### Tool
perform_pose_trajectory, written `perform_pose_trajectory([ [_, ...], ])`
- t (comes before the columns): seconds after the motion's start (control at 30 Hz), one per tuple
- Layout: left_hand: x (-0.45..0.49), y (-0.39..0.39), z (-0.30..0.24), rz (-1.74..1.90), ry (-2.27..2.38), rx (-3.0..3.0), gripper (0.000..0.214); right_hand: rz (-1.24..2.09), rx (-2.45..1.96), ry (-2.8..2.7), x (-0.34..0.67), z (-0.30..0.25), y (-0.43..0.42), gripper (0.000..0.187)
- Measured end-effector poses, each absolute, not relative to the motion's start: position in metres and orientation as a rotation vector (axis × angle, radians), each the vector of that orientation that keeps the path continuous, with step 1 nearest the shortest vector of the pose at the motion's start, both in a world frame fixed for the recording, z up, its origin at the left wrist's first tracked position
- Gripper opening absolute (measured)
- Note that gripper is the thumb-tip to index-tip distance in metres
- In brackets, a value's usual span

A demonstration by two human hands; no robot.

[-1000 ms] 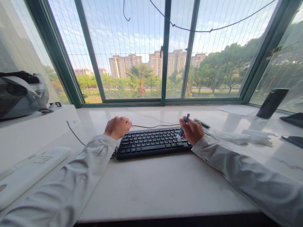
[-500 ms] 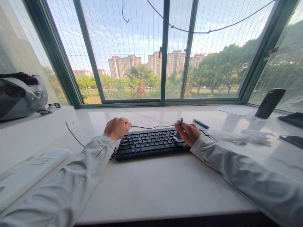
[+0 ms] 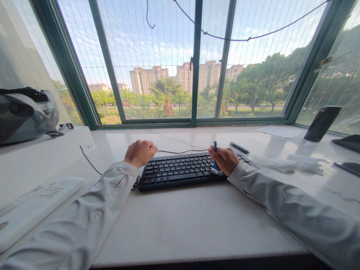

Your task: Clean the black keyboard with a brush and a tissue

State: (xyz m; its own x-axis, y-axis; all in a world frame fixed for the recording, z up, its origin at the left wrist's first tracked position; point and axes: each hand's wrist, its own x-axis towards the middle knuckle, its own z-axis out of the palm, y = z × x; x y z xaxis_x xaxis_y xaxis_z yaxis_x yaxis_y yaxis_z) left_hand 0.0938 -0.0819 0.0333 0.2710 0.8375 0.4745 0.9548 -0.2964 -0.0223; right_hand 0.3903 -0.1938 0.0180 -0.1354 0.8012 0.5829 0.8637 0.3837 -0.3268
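Observation:
A black keyboard (image 3: 180, 174) lies on the white marble-look counter. Pinched in my right hand (image 3: 226, 159) is a small blue brush (image 3: 215, 164), held upright over the keyboard's right part. Its white bristles point down at the keys, and a frayed-looking blue tip sticks up above my fingers. My left hand (image 3: 140, 153) is closed in a fist at the keyboard's upper left corner. Nothing sticks out of that fist, though its palm side is hidden.
A black pen-like stick (image 3: 239, 147) and crumpled clear plastic (image 3: 292, 164) lie right of the keyboard. Farther right are a dark cylinder (image 3: 323, 123), a paper sheet (image 3: 279, 131) and a phone-like slab (image 3: 348, 168). At left are a helmet (image 3: 26, 114) and a white power strip (image 3: 42, 210).
The blue brush has turned from slanted to nearly upright, and its bristles have shifted slightly right and down over the keys. My left fist has hardly moved.

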Motion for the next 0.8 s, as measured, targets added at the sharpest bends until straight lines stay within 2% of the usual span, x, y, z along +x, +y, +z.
perform_pose_trajectory([
  [0.27,0.0935,-0.0814,0.0327,-0.553,-1.627,-2.248,0.042,-0.157,-1.458,-2.005,0.3929,0.0175,-0.1915,0.036],
  [0.43,0.0921,-0.0809,0.0341,-0.578,-1.644,-2.239,0.041,-0.075,-1.415,-2.069,0.3886,0.0187,-0.1936,0.040],
  [0.8,0.0932,-0.0821,0.0349,-0.582,-1.635,-2.234,0.042,0.072,-1.443,-1.673,0.3914,0.0162,-0.1868,0.041],
])
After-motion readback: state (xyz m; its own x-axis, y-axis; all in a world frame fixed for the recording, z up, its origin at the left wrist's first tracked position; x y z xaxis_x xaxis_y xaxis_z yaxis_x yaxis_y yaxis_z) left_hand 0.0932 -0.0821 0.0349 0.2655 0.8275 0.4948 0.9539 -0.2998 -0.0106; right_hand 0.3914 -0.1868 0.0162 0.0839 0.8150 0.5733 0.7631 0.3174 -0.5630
